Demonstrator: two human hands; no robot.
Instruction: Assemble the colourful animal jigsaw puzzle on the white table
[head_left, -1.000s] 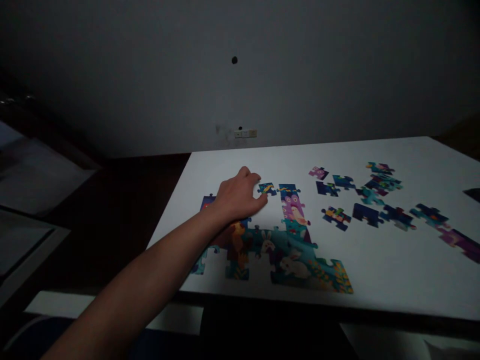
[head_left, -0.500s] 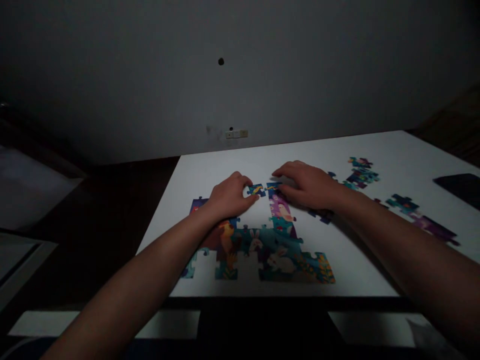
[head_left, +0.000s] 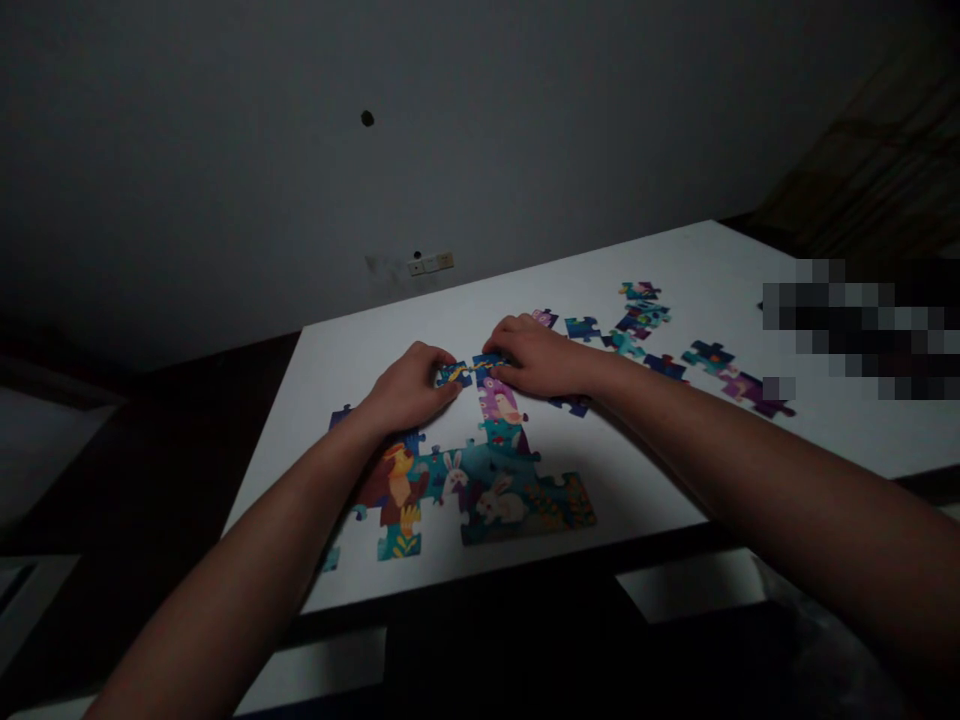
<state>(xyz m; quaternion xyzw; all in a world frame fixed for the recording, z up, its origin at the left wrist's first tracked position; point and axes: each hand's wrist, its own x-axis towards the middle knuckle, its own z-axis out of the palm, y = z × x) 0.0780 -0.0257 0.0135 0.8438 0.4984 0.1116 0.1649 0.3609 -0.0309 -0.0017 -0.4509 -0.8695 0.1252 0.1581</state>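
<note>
My left hand [head_left: 411, 388] is closed, thumb and fingers pinching a blue puzzle piece [head_left: 455, 374] with a yellow streak. My right hand [head_left: 536, 355] grips another blue puzzle piece [head_left: 486, 366] at the top of a pink and teal column [head_left: 501, 405]. The two pieces meet edge to edge; whether they are fully interlocked I cannot tell. Below lies the partly joined jigsaw puzzle [head_left: 499, 500], with white rabbits, a brown animal and plants. Gaps of white tabletop show in it, and my left forearm covers some of its left side.
Loose puzzle pieces [head_left: 637, 318] lie to the right on the white table [head_left: 660, 440], with a pink and purple group [head_left: 754, 390] further right. A pixelated patch hides the table's right side. A wall with a socket strip [head_left: 431, 264] stands behind.
My view has turned and tilted, so the table sits further left. The left piece has come against the piece beside it, and my right fingers have closed on that one.
</note>
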